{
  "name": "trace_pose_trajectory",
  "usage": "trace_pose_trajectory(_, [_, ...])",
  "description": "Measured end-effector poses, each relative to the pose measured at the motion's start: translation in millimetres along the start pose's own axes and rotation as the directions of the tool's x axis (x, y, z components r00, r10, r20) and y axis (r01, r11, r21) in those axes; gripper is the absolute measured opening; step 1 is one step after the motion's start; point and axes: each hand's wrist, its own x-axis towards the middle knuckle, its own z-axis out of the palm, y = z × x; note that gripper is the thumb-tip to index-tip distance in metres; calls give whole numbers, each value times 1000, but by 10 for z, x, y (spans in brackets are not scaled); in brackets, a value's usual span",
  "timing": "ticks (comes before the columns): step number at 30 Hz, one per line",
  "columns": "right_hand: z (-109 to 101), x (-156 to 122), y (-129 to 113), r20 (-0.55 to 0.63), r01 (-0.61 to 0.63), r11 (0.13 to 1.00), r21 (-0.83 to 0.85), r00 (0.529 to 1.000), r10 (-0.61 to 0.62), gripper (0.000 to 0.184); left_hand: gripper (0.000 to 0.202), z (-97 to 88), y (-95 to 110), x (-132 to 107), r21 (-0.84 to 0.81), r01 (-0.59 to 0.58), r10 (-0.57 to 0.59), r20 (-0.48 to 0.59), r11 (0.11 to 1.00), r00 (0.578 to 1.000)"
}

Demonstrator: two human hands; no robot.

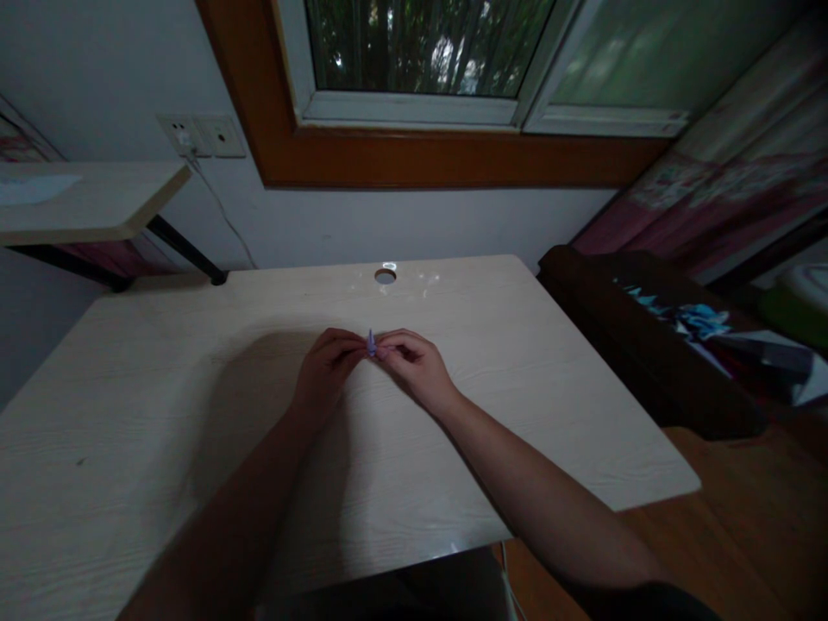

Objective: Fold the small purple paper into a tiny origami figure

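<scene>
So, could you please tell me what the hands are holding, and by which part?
Both hands, left and right, pinch a small purple folded piece between their fingertips, one on each side; only its pointed tip shows above the grip.

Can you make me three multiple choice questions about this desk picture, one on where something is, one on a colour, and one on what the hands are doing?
1. Where is the round cable hole in the desk?
A. Near the far edge, beyond the hands
B. At the near left corner
C. Under the right forearm

2. What colour is the small folded piece between the fingers?
A. Red
B. Light purple
C. Green

3. How do the left hand and right hand stand?
A. Flat and apart on the desk
B. Both pinching the small piece between them
C. One raised toward the window

Answers: 1 A, the hole sits by the wall side past the hands. 2 B, the piece shows pale purple. 3 B, fingertips of both meet on it.
</scene>
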Motion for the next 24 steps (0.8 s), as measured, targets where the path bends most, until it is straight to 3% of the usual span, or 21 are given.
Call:
trace_pose_trajectory(14, [18,-5,27,-8,-28,1000,2,1000,28,6,5,44,-29,-16,-19,2,-1,7,1000,1000])
trace_pose_trajectory(24, [45,-16,4,-50,-26,999,-44,998,24,6,3,83,-34,-22,-79,68,-67,15,995,998])
